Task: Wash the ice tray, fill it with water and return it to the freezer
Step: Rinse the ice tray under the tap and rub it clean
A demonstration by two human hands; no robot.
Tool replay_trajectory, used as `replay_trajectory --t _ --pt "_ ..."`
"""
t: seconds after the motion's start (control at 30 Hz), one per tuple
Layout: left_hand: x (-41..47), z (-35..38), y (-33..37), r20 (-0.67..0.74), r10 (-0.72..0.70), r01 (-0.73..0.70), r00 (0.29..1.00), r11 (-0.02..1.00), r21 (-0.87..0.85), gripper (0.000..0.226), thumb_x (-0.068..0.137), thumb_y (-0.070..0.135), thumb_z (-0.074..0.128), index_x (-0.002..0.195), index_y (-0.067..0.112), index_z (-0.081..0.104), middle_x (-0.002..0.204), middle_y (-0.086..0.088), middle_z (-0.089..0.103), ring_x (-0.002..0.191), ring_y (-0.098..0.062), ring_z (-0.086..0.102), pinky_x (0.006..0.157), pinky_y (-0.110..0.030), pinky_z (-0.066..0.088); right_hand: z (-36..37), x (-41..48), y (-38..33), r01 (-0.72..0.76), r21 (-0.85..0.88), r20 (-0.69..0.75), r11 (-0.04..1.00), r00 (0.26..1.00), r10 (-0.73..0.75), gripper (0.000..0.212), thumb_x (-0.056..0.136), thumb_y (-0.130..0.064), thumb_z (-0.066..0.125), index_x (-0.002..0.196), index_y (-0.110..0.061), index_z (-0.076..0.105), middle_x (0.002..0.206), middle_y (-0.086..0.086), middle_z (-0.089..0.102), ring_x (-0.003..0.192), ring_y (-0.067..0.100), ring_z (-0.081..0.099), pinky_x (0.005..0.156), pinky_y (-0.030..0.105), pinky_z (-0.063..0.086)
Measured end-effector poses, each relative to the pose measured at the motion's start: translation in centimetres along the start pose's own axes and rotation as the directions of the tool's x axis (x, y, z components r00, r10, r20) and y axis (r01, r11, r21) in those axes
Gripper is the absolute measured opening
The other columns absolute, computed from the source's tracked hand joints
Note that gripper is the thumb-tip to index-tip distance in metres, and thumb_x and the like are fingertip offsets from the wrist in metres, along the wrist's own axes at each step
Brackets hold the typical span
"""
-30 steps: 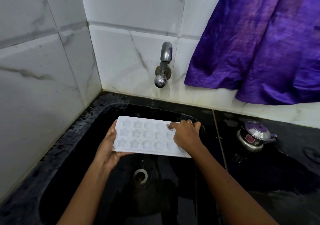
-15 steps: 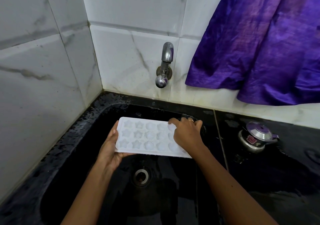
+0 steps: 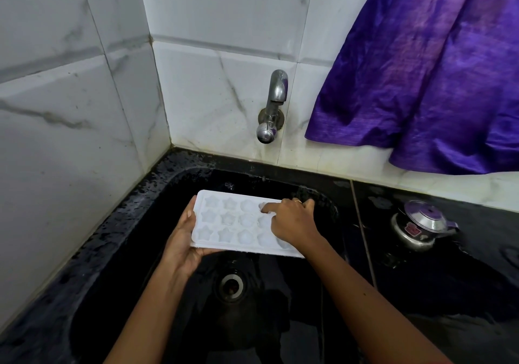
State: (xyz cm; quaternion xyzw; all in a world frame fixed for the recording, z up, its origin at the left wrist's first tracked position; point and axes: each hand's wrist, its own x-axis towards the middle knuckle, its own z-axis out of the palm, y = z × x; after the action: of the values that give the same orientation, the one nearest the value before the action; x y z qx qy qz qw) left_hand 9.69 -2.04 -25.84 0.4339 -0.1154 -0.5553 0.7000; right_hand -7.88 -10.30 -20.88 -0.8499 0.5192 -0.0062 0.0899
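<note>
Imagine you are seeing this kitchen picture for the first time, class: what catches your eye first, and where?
The white ice tray stands out most, held over the black sink with the left hand gripping its left end and a finger of the right hand pressing into one mould. Next comes the shiny purple cloth hanging at upper right against the white tiles, with the steel tap on the wall left of it.
</note>
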Motion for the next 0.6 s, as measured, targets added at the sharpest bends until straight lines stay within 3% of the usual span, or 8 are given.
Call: replay_trajectory --t 0.13,0.27,0.4,0.53,0.6 --pt "0.04 -0.04 -0.11 0.017 0.004 -0.003 1.0 1.0 -0.007 0.033 0.099 0.029 0.036 0.129 0.031 0.048 0.091 0.01 0.073 0.079 -0.017 0.071 0.053 -0.052 0.056 -0.02 -0.13 0.3 -0.015 -0.041 -0.046 0.999 0.999 0.013 0.051 0.09 -0.009 0.037 0.123 -0.044 0.052 0.096 0.001 0.052 0.105 0.022 0.048 0.095 0.038 0.022" --pt "0.04 -0.02 -0.28 0.041 0.004 -0.005 0.999 1.0 0.024 0.04 0.098 0.031 0.036 0.138 0.029 0.043 0.113 0.002 0.065 0.097 -0.023 0.064 0.056 -0.052 0.057 0.16 0.2 0.2 -0.033 -0.021 -0.047 0.999 0.998 0.032 0.048 0.09 -0.013 0.039 0.125 -0.043 0.05 0.112 0.003 0.055 0.111 0.023 0.047 0.096 0.04 0.021" --pt "0.1 -0.11 -0.19 0.03 0.008 -0.009 1.0 1.0 0.024 0.038 0.099 0.031 0.037 0.136 0.03 0.045 0.11 0.005 0.065 0.092 -0.021 0.066 0.054 -0.05 0.057 0.29 0.27 -0.11 -0.026 -0.011 0.014 1.0 1.0 0.026 0.049 0.09 -0.012 0.037 0.127 -0.042 0.049 0.122 0.003 0.052 0.117 0.024 0.044 0.098 0.041 0.02" --pt "0.2 -0.48 -0.38 0.034 0.0 -0.002 0.999 0.998 0.058 0.039 0.099 0.032 0.036 0.138 0.029 0.043 0.123 0.0 0.062 0.101 -0.026 0.063 0.054 -0.049 0.057 0.19 0.01 0.12 -0.035 0.0 0.013 0.999 0.999 0.035 0.05 0.092 -0.011 0.035 0.125 -0.046 0.05 0.117 0.003 0.052 0.115 0.024 0.044 0.097 0.04 0.02" --pt "0.12 -0.32 -0.46 0.039 0.012 -0.014 0.999 0.999 0.036 0.039 0.1 0.03 0.035 0.137 0.028 0.043 0.113 0.004 0.068 0.094 -0.022 0.068 0.052 -0.048 0.056 -0.12 -0.13 0.16 -0.043 0.014 -0.008 0.999 0.999 0.044 0.051 0.091 -0.009 0.036 0.124 -0.045 0.052 0.114 0.003 0.053 0.113 0.024 0.045 0.096 0.039 0.021"
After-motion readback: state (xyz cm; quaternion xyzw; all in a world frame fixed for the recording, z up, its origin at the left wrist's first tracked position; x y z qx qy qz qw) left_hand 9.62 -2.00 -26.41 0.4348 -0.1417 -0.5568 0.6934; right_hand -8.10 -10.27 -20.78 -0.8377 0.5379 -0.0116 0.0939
